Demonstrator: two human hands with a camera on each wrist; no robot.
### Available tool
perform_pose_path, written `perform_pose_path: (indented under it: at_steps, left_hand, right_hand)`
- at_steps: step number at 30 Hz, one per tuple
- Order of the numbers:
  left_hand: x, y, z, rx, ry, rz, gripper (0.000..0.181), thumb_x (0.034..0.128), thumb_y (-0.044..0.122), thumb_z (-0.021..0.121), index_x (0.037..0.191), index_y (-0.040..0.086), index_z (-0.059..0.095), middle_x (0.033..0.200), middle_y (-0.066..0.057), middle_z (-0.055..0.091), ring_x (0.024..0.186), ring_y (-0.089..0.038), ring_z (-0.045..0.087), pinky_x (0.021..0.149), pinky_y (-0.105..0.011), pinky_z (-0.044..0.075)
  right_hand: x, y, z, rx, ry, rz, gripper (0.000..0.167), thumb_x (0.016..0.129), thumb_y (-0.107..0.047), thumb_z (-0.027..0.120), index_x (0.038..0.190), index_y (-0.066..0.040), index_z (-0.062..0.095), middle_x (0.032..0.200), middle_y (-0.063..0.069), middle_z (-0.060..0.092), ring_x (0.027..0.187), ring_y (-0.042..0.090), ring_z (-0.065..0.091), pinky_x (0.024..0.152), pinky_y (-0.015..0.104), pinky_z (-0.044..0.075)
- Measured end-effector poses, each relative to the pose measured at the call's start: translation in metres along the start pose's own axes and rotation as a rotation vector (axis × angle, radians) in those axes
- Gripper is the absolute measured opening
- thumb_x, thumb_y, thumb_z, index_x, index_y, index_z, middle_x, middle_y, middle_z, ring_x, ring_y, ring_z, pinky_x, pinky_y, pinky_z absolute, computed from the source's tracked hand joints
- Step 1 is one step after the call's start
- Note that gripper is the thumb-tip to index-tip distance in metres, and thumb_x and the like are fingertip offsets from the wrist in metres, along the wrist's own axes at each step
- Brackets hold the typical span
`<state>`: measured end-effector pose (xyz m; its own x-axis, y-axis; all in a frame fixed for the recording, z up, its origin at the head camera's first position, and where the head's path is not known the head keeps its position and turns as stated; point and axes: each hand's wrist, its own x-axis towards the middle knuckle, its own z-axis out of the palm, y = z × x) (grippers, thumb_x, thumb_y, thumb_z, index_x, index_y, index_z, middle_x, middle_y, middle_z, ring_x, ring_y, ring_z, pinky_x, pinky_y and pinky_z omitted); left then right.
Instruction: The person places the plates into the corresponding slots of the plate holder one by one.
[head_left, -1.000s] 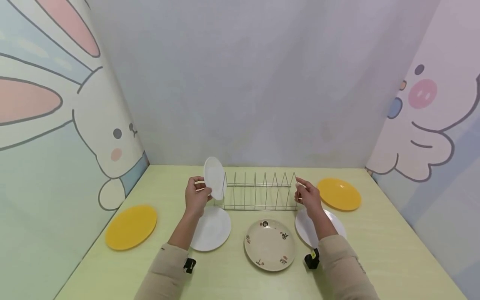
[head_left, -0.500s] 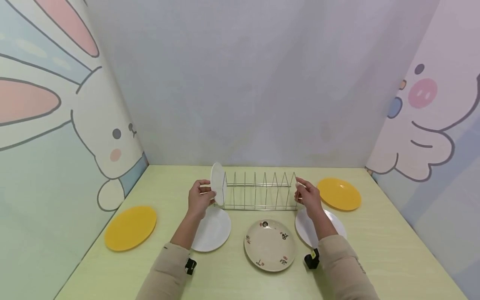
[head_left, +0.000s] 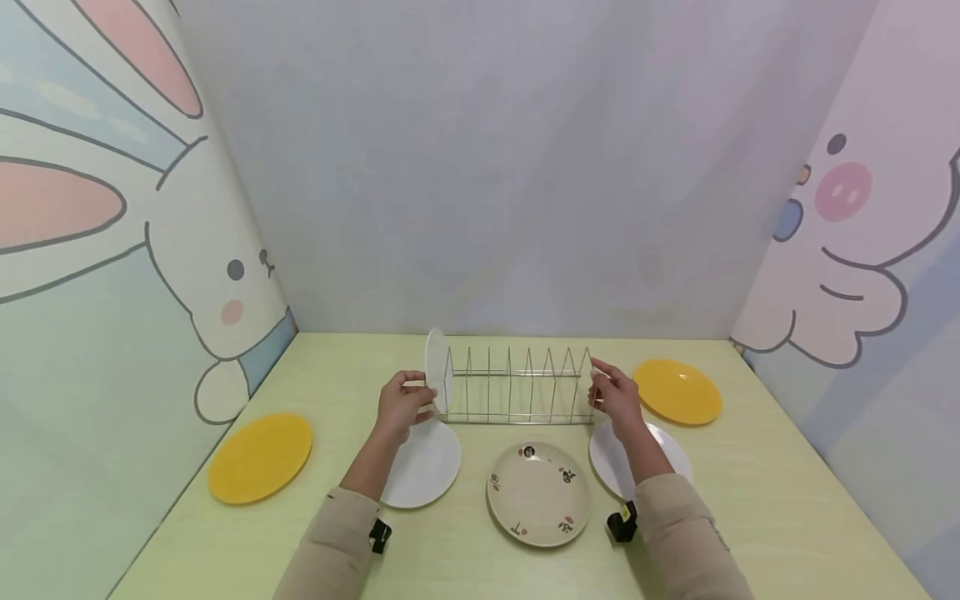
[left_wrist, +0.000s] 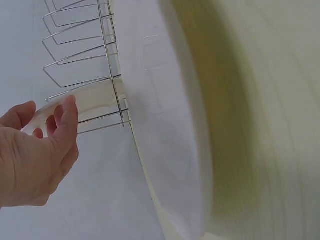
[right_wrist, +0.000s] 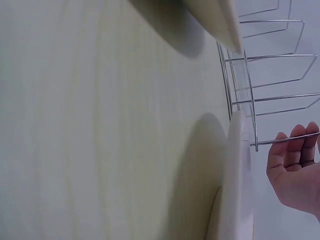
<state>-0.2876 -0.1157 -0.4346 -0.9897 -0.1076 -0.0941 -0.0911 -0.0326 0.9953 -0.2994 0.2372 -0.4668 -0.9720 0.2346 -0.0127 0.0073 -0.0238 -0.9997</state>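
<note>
A small white plate stands on edge in the leftmost slot of the wire dish rack. My left hand holds that plate by its near left edge, thumb on one side and fingers on the other. In the left wrist view the plate's edge shows between the rack wires, beside my fingers. My right hand grips the end wire on the rack's right side; the right wrist view shows curled fingers round it.
A white plate lies below my left forearm, another white plate under my right forearm. Between them is a beige patterned plate. Yellow plates lie at far left and far right. A wall stands behind the rack.
My left hand has moved right and slightly nearer, bringing the small white plate down into the rack's left end and turning it more edge-on. My right hand stays at the rack's right end.
</note>
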Motion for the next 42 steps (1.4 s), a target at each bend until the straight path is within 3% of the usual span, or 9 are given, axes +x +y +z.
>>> perform_pose_path:
  at_steps: [3, 9, 14, 21, 25, 32, 42]
  left_hand:
    - [-0.003, -0.001, -0.001, 0.038, -0.007, 0.013, 0.033, 0.0827, 0.0, 0.066, 0.113, 0.0, 0.054, 0.09, -0.011, 0.057, 0.083, -0.025, 0.059, 0.067, -0.036, 0.053]
    - [-0.013, -0.001, -0.007, 0.223, -0.006, 0.086, 0.034, 0.0817, 0.007, 0.069, 0.114, 0.002, 0.057, 0.089, -0.008, 0.06, 0.076, -0.016, 0.057, 0.061, -0.028, 0.044]
    - [-0.018, 0.001, -0.015, 0.254, -0.018, 0.13, 0.033, 0.0818, 0.007, 0.068, 0.114, 0.003, 0.06, 0.091, -0.01, 0.063, 0.08, -0.017, 0.059, 0.061, -0.028, 0.044]
    - [-0.026, 0.0, -0.033, 0.289, -0.067, 0.104, 0.036, 0.0857, 0.012, 0.065, 0.12, 0.006, 0.057, 0.095, -0.009, 0.06, 0.084, -0.018, 0.059, 0.073, -0.042, 0.049]
    - [-0.029, 0.0, -0.047, 0.301, -0.072, 0.089, 0.037, 0.0869, 0.014, 0.065, 0.122, 0.008, 0.056, 0.098, -0.01, 0.06, 0.092, -0.025, 0.059, 0.08, -0.048, 0.047]
    - [-0.031, 0.004, -0.071, 0.319, -0.076, 0.079, 0.041, 0.0896, 0.019, 0.063, 0.127, 0.006, 0.052, 0.103, -0.013, 0.059, 0.1, -0.037, 0.055, 0.086, -0.05, 0.046]
    - [-0.037, 0.006, -0.109, 0.353, -0.163, 0.053, 0.053, 0.0906, 0.031, 0.062, 0.133, 0.005, 0.045, 0.116, -0.017, 0.057, 0.111, -0.039, 0.051, 0.093, -0.055, 0.039]
  right_hand:
    - [-0.002, 0.001, 0.0, 0.0, 0.003, -0.006, 0.04, 0.096, -0.021, 0.053, 0.133, -0.006, 0.05, 0.068, 0.004, 0.052, 0.06, 0.016, 0.052, 0.063, 0.033, 0.052]
    - [-0.003, 0.004, 0.0, 0.004, 0.006, 0.006, 0.041, 0.096, -0.021, 0.054, 0.134, -0.007, 0.05, 0.069, 0.005, 0.052, 0.06, 0.016, 0.051, 0.062, 0.032, 0.052]
    - [0.0, 0.005, 0.001, 0.003, 0.002, -0.021, 0.039, 0.096, -0.022, 0.054, 0.132, -0.008, 0.051, 0.07, 0.005, 0.053, 0.061, 0.016, 0.051, 0.063, 0.033, 0.052]
    - [0.0, 0.005, 0.003, -0.011, 0.002, -0.005, 0.037, 0.096, -0.021, 0.053, 0.132, -0.01, 0.053, 0.07, 0.006, 0.052, 0.061, 0.017, 0.051, 0.066, 0.037, 0.052]
    - [-0.002, 0.004, 0.004, -0.012, -0.003, -0.001, 0.038, 0.096, -0.021, 0.053, 0.133, -0.009, 0.052, 0.07, 0.005, 0.052, 0.062, 0.016, 0.051, 0.068, 0.038, 0.052]
    - [-0.002, 0.001, 0.004, -0.012, -0.016, -0.01, 0.041, 0.097, -0.022, 0.052, 0.136, -0.008, 0.048, 0.07, 0.004, 0.052, 0.062, 0.015, 0.05, 0.067, 0.036, 0.052]
    - [-0.003, -0.004, 0.003, 0.005, -0.013, 0.017, 0.04, 0.097, -0.02, 0.052, 0.135, -0.007, 0.049, 0.072, 0.006, 0.052, 0.064, 0.018, 0.051, 0.069, 0.039, 0.052]
